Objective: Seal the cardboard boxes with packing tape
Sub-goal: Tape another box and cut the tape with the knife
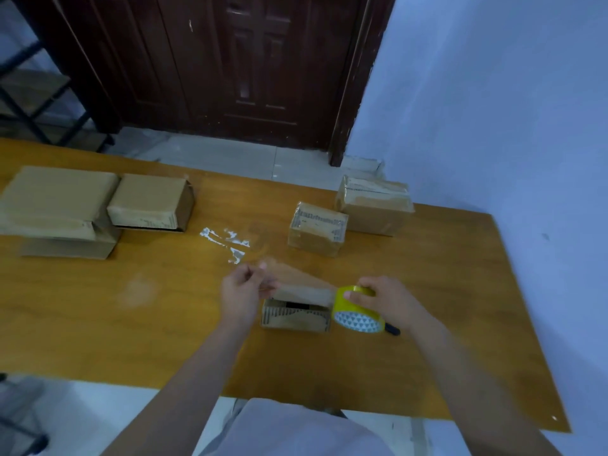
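A small cardboard box (296, 315) lies on the wooden table (131, 317) right in front of me. My right hand (385, 299) grips a yellow roll of packing tape (357, 312) at the box's right end. A clear strip of tape (296, 276) stretches from the roll to the left, above the box top. My left hand (241, 291) pinches the free end of that strip at the box's left side. A black object (393, 330) pokes out from under the roll and my right hand.
Two taped boxes (317, 228) (375, 204) stand at the back right. Three more boxes (56, 200) (149, 202) (69, 246) crowd the back left. White tape scraps (227, 240) stick to the table's middle. A dark door (230, 67) and a blue wall (493, 110) lie beyond.
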The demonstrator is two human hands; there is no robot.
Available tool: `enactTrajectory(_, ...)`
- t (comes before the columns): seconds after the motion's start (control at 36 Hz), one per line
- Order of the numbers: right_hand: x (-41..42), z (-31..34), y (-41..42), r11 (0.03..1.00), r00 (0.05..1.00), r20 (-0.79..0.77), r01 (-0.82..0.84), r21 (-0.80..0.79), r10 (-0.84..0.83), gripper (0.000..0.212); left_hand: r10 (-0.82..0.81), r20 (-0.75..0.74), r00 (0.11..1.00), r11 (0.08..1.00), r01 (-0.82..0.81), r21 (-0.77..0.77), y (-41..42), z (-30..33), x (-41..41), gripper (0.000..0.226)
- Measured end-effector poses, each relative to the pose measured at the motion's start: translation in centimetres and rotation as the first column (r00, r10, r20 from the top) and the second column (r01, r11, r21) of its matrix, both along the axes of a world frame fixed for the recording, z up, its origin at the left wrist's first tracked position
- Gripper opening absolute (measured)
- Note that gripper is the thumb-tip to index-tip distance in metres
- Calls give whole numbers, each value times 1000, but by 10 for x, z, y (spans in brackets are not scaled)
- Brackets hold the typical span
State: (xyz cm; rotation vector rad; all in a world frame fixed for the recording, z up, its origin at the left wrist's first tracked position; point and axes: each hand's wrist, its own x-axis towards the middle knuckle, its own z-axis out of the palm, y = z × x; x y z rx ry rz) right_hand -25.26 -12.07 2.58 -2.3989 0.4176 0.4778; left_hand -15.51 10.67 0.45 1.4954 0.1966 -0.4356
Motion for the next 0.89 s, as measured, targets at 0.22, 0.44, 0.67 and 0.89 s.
enactTrajectory(0.22, 3, -4, -5, 918, 992, -125, -58, -392, 9, 57, 138, -21, 990, 990, -139, -31, -16, -3, -17, 23)
enactTrajectory(0.44, -6, -17, 5, 880, 982, -68, -186, -438, 174, 43, 177, -284, 942, 939, -248, -240, -5, -36, -29, 20)
enactTrajectory(0.67, 0, -35, 7, 827, 978, -57, -201, -524, 202, 48, 61, -298, 953, 949, -148, -280, -4, -56, -17, 17)
enactTrajectory(0.89, 14, -43, 12, 846, 967, -116, -256, -467, 228, 47, 59, -340, 938, 922, -182, -341, 3, -60, -13, 20)
